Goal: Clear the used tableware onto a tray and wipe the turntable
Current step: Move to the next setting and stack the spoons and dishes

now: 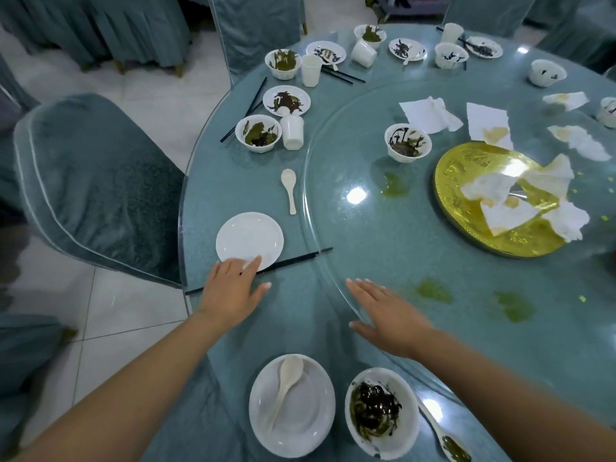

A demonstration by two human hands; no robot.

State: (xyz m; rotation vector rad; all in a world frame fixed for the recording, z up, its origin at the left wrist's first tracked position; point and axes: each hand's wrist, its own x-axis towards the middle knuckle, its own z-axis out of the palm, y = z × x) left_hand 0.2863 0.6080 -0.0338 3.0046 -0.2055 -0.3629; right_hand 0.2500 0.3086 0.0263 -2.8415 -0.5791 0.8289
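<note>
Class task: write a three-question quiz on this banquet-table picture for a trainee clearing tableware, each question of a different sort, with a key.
1. True or false: the gold platter on the turntable holds crumpled napkins.
2. What do the left hand fingertips touch? A) clean white plate B) paper cup C) gold platter
3. Fill in: the right hand rests flat at the turntable's ____.

Key: 1 true; 2 A; 3 edge.
</note>
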